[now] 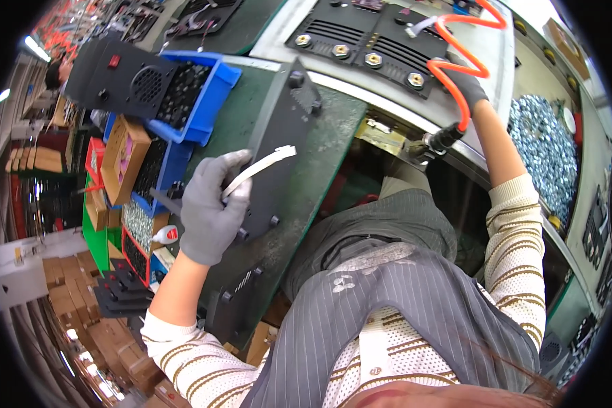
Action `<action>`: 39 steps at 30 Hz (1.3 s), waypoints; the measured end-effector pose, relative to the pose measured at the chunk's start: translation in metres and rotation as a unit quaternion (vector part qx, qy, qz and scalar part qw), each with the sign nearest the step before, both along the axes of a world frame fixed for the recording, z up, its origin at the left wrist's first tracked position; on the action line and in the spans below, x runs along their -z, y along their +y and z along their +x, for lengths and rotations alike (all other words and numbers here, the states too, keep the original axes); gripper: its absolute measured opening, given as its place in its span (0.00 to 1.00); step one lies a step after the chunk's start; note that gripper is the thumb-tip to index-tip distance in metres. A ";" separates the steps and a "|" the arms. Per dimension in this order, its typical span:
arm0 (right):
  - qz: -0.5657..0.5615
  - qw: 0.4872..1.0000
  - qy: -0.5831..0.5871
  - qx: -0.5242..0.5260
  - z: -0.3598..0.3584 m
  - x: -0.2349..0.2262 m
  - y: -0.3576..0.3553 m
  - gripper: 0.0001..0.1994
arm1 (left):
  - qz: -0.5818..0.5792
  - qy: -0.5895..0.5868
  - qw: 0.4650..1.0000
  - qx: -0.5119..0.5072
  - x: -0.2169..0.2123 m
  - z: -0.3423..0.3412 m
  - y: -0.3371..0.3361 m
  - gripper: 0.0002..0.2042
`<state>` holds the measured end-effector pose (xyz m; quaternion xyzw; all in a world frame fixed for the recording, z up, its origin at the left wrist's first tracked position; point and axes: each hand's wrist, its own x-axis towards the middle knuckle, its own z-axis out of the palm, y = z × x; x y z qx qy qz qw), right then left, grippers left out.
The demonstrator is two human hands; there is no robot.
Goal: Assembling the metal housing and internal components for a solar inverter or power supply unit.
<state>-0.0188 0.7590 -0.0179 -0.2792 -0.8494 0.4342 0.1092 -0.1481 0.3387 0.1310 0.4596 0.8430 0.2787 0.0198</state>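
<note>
My left hand (214, 211), in a grey glove, is closed with a short white cable (265, 163) pinched between thumb and fingers. The cable's white connector end points up and to the right, over a long black panel (289, 129) with black feet on the green bench. My right hand (466, 81), also gloved in grey, reaches to the right edge of a slotted black panel (398, 51) at the far side. An orange coiled hose (459, 68) crosses in front of that hand, and its fingers are mostly hidden. Round metal fittings (372, 60) line the near side of the slotted panels.
Blue bins (214, 95) with small black parts stand at the left, a black speaker-like housing (143, 81) over them. A white bottle (165, 235) is near trays of screws. The hose ends at a dark connector (445, 138) by the bench edge. Many shiny metal pieces (540, 156) lie right.
</note>
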 end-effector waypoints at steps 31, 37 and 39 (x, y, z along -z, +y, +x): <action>-0.222 0.960 0.079 0.153 0.054 0.041 0.056 0.15 | -0.404 -0.001 0.762 -0.505 0.041 -0.364 -0.206 0.27; -0.213 0.957 0.105 0.164 0.047 0.039 0.051 0.18 | -0.195 0.141 0.806 -0.541 0.022 -0.339 -0.200 0.23; -0.224 0.954 0.096 0.173 0.044 0.038 0.052 0.18 | -0.124 0.178 0.802 -0.556 0.003 -0.320 -0.195 0.22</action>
